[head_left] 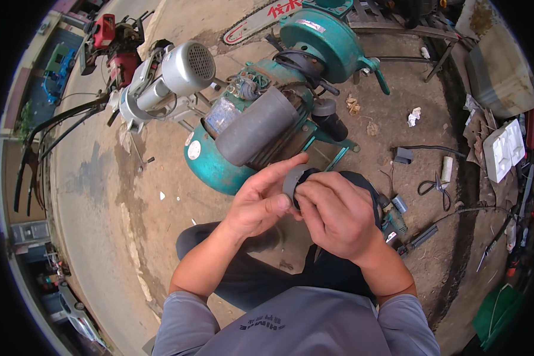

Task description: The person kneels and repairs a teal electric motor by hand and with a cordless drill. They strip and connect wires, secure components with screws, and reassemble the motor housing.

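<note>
Over my lap, both hands hold a grey, curved, ring-like piece (291, 181) with something black inside its rim. I cannot make out its exact kind. My left hand (258, 199) pinches its left side between thumb and fingers, index finger stretched along the top. The fingers of my right hand (341, 213) are curled against the black part and hide much of it. Just beyond my hands stands a green electric motor machine (204, 169) with a round green housing (320, 44). A dark grey cylinder (258, 127) lies tilted on the motor body.
A silver motor unit (187, 68) stands at the upper left. To my right lie scissors (438, 188), a power drill (393, 216), a grey block with a black cable (403, 155) and crumpled paper (414, 116). A white tray (504, 151) and a plastic container (501, 71) sit farther right.
</note>
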Action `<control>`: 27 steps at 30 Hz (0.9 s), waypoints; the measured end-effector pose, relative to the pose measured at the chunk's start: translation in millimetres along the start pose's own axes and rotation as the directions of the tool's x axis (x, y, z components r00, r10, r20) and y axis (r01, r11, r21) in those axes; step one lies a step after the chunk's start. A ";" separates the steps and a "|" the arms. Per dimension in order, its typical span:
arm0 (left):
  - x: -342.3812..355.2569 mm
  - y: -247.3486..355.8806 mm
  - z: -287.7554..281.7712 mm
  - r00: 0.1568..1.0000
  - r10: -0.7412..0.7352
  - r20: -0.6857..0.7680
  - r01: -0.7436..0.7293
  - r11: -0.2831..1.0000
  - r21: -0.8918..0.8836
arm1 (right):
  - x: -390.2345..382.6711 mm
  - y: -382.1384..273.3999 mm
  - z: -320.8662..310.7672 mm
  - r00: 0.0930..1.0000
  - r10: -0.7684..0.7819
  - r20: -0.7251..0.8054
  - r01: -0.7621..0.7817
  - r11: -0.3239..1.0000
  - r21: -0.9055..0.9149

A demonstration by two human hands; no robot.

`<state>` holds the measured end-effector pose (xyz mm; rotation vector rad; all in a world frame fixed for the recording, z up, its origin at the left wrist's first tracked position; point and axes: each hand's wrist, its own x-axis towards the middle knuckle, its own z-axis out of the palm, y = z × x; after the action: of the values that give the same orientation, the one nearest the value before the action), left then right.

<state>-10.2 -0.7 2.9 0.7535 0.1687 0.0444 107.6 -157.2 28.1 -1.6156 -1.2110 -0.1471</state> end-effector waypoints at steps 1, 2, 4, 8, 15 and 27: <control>-0.1 -0.7 -0.9 1.000 0.009 -0.003 -0.008 1.000 0.022 | 0.3 -2.2 1.1 1.000 0.019 -0.006 -0.019 1.000 0.003; -0.6 -0.4 -2.5 1.000 -0.004 -0.011 0.004 0.999 0.035 | 0.1 -3.9 1.7 0.999 0.038 -0.012 -0.038 0.999 0.007; -1.0 2.1 -5.2 0.999 -0.026 -0.027 0.028 0.998 0.061 | -4.5 -1.6 5.4 0.994 0.092 -0.060 -0.087 0.993 0.082; 0.2 -1.7 -3.6 0.996 0.083 -0.039 -0.072 0.969 0.235 | -15.1 1.6 9.0 0.957 0.283 -0.055 -0.256 0.922 0.291; -0.6 -2.8 1.4 0.960 0.278 0.036 -0.241 0.750 0.616 | -38.0 8.6 6.9 0.812 0.539 0.224 -0.486 0.410 0.772; -0.7 6.3 6.2 0.925 0.372 0.077 -0.274 0.514 0.813 | -48.3 21.8 17.1 0.722 0.636 0.273 -0.398 0.060 0.915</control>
<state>-9.7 -0.5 11.7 1.7326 0.1435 0.3973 93.2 -172.1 -23.6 -0.7448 -0.2214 0.7863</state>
